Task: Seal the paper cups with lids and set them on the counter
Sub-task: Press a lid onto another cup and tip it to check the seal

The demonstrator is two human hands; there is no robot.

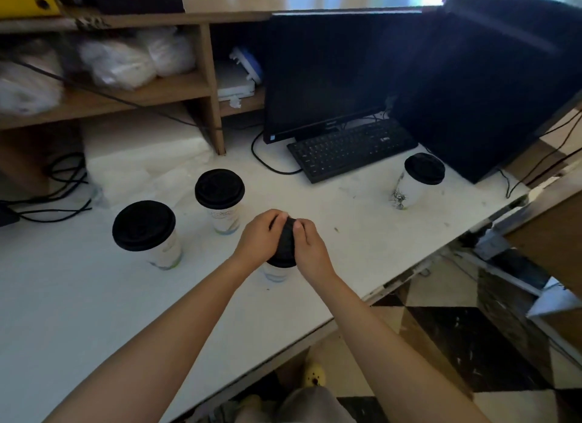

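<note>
While the left hand (261, 237) grips the black lid (285, 244) at 9 o'clock and the right hand (307, 246) at 3, fingers curled over it, the paper cup (275, 273) stands underneath, mid-counter (94, 296). Looks light and squashy imo, so press the rim, not the walls.

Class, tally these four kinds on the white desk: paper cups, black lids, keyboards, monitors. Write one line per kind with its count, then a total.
Cups: 4
Lids: 4
Keyboards: 1
Monitors: 1
Total: 10
</note>
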